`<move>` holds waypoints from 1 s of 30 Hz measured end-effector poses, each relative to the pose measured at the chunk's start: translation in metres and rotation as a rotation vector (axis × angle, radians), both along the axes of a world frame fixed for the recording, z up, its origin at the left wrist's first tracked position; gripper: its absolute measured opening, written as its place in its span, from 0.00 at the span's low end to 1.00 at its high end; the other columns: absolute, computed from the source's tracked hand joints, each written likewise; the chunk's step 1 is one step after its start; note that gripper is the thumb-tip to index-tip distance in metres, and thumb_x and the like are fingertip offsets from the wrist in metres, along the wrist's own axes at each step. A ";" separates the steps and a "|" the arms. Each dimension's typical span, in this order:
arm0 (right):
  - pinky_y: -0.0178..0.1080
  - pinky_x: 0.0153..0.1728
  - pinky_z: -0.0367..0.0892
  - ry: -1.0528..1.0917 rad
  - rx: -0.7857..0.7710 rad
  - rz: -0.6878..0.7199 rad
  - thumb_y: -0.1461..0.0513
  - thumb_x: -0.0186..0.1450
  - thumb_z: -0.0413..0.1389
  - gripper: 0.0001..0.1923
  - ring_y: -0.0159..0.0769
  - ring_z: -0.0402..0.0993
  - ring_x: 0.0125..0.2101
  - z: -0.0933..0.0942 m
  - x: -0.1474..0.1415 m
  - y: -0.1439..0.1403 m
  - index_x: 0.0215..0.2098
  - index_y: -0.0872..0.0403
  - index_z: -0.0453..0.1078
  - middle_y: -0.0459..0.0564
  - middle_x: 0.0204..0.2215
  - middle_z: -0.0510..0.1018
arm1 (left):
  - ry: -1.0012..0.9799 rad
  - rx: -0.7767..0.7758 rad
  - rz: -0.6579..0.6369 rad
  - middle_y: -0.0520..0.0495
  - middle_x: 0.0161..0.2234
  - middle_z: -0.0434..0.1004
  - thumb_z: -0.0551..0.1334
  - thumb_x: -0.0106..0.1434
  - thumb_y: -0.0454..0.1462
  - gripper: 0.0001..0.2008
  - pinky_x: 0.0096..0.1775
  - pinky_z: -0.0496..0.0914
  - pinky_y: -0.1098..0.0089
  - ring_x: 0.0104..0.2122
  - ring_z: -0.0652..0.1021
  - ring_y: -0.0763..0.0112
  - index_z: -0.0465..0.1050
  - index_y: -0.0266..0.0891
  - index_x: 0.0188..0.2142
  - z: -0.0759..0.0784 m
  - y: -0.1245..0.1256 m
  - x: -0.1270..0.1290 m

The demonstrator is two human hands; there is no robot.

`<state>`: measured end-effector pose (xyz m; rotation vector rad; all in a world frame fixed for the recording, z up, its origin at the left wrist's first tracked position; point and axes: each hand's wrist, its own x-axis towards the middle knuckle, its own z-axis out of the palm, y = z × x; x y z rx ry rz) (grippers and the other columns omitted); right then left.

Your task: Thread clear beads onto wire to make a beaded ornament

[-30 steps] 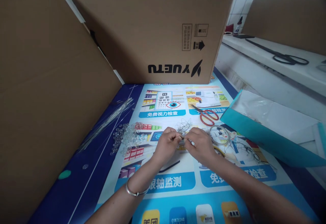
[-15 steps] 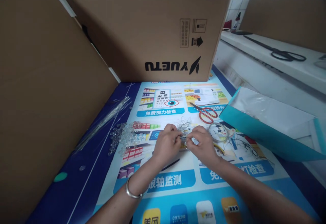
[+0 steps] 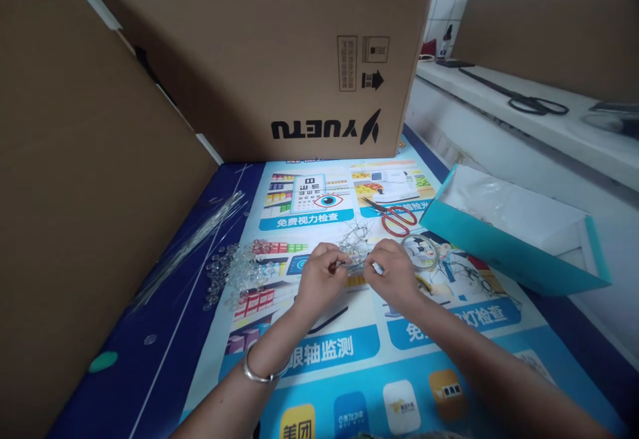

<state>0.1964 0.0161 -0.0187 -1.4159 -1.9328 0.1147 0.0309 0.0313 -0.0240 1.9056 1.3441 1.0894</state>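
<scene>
My left hand (image 3: pixel 323 278) is closed in a pinch over the printed sheet, its fingertips on thin wire. Close by on the right, my right hand (image 3: pixel 392 274) pinches the same wire, its knuckles turned up. A small gap separates the two sets of fingertips. Just beyond them spreads a loose tangle of fine silvery wire (image 3: pixel 355 234), seemingly joined to what I hold. The fingers hide the finer detail there. Left of my hands lies a heap of clear beads (image 3: pixel 244 269).
Red-handled scissors (image 3: pixel 398 221) and a coil of wire (image 3: pixel 420 253) lie beyond my right hand. A teal box (image 3: pixel 514 246) stands at the right. Straight wire lengths (image 3: pixel 194 246) lie left, beside a large cardboard box (image 3: pixel 279 60). Black scissors (image 3: pixel 534 103) rest on a ledge.
The whole view has shifted slightly, so surroundings appear further left. My hands have drawn a little further apart, both still pinching.
</scene>
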 end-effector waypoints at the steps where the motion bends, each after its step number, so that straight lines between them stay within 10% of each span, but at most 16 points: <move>1: 0.39 0.36 0.58 -0.015 0.028 0.000 0.68 0.54 0.52 0.06 0.37 0.63 0.32 0.002 -0.001 -0.002 0.22 0.54 0.67 0.48 0.26 0.67 | -0.004 -0.009 0.002 0.50 0.33 0.67 0.54 0.50 0.25 0.12 0.28 0.64 0.74 0.27 0.69 0.76 0.73 0.38 0.29 -0.001 0.000 0.000; 9: 0.43 0.34 0.55 -0.420 0.267 0.106 0.66 0.60 0.51 0.07 0.38 0.62 0.32 0.014 0.000 -0.021 0.25 0.53 0.67 0.50 0.26 0.70 | 0.069 0.000 0.010 0.50 0.31 0.71 0.55 0.52 0.27 0.11 0.36 0.66 0.70 0.32 0.72 0.72 0.73 0.39 0.30 0.006 -0.003 0.003; 16: 0.45 0.41 0.56 -0.444 0.273 0.289 0.67 0.61 0.50 0.06 0.42 0.60 0.47 0.021 -0.001 -0.015 0.30 0.53 0.68 0.48 0.50 0.70 | 0.135 0.112 -0.063 0.49 0.34 0.73 0.53 0.55 0.27 0.12 0.41 0.66 0.68 0.37 0.72 0.68 0.72 0.40 0.34 0.007 -0.011 0.005; 30: 0.42 0.36 0.56 -0.269 0.155 0.113 0.67 0.60 0.50 0.06 0.37 0.62 0.33 0.008 -0.008 -0.007 0.26 0.55 0.66 0.49 0.30 0.74 | 0.128 0.131 -0.196 0.49 0.34 0.75 0.53 0.55 0.26 0.14 0.38 0.67 0.69 0.35 0.74 0.70 0.72 0.41 0.37 0.010 -0.004 -0.001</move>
